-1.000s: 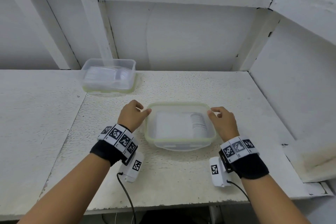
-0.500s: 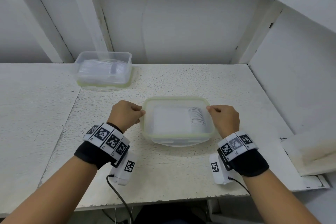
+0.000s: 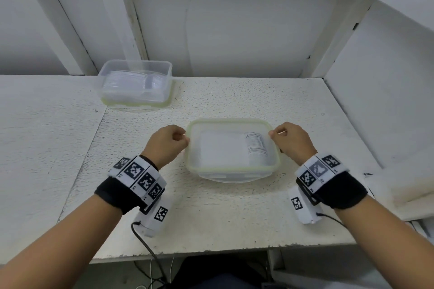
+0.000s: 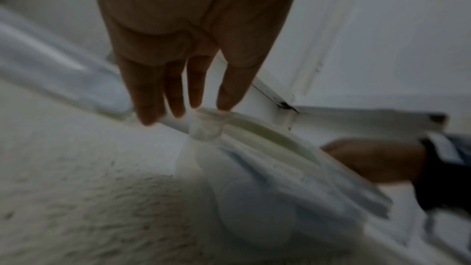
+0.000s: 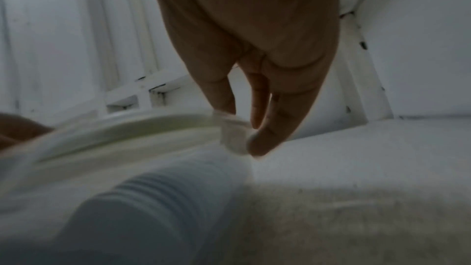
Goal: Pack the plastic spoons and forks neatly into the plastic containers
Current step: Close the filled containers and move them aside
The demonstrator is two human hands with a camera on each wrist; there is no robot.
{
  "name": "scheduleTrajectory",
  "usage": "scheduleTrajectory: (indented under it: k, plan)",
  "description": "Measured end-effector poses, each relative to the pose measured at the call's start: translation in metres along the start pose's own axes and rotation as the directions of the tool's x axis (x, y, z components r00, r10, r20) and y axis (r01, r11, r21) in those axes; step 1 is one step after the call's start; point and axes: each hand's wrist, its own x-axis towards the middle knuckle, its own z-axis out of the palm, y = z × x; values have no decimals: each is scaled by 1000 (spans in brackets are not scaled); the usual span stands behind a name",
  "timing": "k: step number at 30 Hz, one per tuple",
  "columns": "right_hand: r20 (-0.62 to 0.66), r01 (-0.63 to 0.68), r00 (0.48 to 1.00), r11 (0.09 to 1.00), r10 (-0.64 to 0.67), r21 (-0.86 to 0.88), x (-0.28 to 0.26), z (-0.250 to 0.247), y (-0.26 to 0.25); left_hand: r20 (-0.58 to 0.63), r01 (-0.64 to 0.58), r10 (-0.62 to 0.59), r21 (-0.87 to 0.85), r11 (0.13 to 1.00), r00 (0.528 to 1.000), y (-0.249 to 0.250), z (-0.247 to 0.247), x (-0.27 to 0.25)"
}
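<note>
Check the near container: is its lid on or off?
On. A green-rimmed lid covers the near container; left hand and right hand pinch its side clips. Whether latched, cannot tell.

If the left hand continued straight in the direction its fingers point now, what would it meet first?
The left hand is already at the side clip of the near container; its fingers point at that lidded box. Going on, it would likely press the clip and wall first.

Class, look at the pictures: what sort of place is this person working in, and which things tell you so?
Probably a plain workshop or storeroom: a rough white-painted bench, bare white walls with wooden framing, and only lidded plastic containers on it.
</note>
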Motion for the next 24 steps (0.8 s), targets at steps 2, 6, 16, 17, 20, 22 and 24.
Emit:
scheduleTrajectory:
  k: [2, 6, 16, 17, 20, 22, 24]
  plan:
    - [89, 105, 991, 988, -95, -110, 6, -5, -9, 52, -199, 192, 232, 952, 980, 6, 1, -3]
    - [325, 414, 889, 870, -323, -269, 17, -5, -42, 352, -520, 402, 372, 768, 845, 15, 15, -18]
    - [556, 480, 799, 801, -231, -358, 42, 6, -70, 301, -573, 489, 481, 663, 819, 7, 34, -23]
    - [563, 481, 795, 800, -225, -359, 42, 5, -71, 297, -568, 486, 486, 664, 822, 8, 36, -23]
    - [577, 481, 788, 800, -214, -360, 42, 5, -72, 277, -565, 496, 494, 661, 823, 8, 38, -23]
    - [578, 475, 788, 807, -213, -351, 42, 5, -72, 273, -576, 512, 491, 653, 814, 6, 38, -24]
    - [577, 471, 789, 810, -210, -349, 41, 5, -72, 262, -585, 531, 492, 644, 805, 1, 40, -23]
